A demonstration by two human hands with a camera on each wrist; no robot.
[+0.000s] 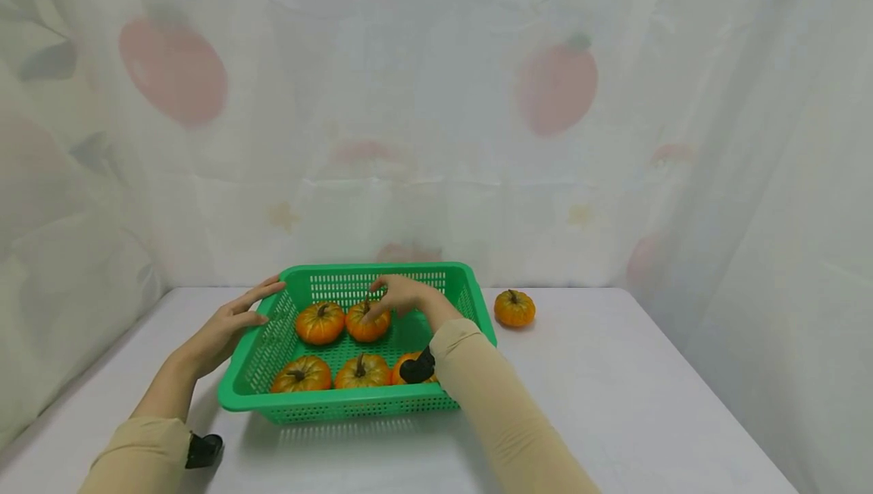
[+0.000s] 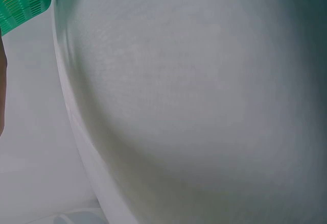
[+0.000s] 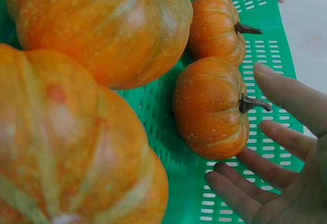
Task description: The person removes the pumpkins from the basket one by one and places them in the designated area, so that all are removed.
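A green plastic basket [image 1: 361, 404] stands on the white table and holds several small orange pumpkins. My right hand [image 1: 398, 295] reaches into it from the right, fingers straight and loose beside the back right pumpkin [image 1: 367, 324], near its stem. The right wrist view shows the same open right hand [image 3: 286, 147] next to that pumpkin [image 3: 209, 109], holding nothing. My left hand [image 1: 232, 323] rests flat against the basket's left rim. The front right pumpkin [image 1: 402, 364] is partly hidden by my right forearm.
One more pumpkin [image 1: 514, 307] sits on the table to the right of the basket. A pale curtain with fruit prints hangs close behind and at both sides. The left wrist view shows only white surface and a basket corner [image 2: 23, 2].
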